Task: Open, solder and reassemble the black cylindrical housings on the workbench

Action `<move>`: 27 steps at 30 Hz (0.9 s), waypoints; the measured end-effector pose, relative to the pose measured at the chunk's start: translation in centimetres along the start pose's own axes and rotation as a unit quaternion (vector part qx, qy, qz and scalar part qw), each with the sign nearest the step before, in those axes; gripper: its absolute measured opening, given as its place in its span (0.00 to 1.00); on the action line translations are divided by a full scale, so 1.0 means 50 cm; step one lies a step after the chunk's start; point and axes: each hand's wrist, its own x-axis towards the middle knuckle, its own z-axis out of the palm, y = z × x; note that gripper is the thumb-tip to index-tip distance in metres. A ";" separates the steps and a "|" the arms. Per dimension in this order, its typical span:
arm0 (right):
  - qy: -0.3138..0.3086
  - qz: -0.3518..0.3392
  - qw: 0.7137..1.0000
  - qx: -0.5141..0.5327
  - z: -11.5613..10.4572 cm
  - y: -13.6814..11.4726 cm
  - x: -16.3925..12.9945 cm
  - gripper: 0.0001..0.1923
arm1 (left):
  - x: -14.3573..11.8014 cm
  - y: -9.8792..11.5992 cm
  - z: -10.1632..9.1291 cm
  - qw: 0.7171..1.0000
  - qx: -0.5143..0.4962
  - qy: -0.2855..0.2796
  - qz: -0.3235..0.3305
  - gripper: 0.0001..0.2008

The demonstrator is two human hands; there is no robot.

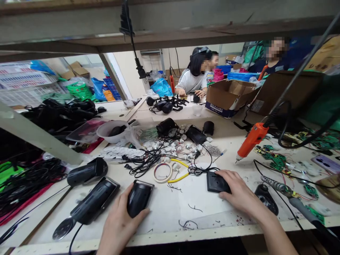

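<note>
The left hand (119, 221) has its grip closed around a black oval housing (138, 197) that rests on the counter (170, 209) near its front edge. The right hand (240, 193) lies on a flat black square part (216, 181), fingers curled over its right side — a light hold, the part flat on the counter. Thin black wires (198, 170) run from the part toward the yellow-handled cutters (177, 170) and a tape ring (162, 172). Risk, as a judgement: lifting the part may snag these wires and drag loose components. The orange electric screwdriver (251, 140) hangs just above — its cable could foul the right wrist.
</note>
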 end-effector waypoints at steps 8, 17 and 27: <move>0.059 0.053 0.996 -0.045 -0.039 -0.071 0.156 0.31 | 0.014 -0.014 0.008 0.999 -0.039 -0.027 0.002 0.38; 0.114 0.185 0.975 -0.042 0.023 -0.091 0.430 0.41 | 0.007 -0.070 0.030 0.998 -0.049 0.008 0.046 0.34; 0.218 0.209 0.938 0.172 -0.055 -0.132 0.435 0.30 | -0.031 -0.055 -0.029 0.980 -0.104 0.129 0.105 0.22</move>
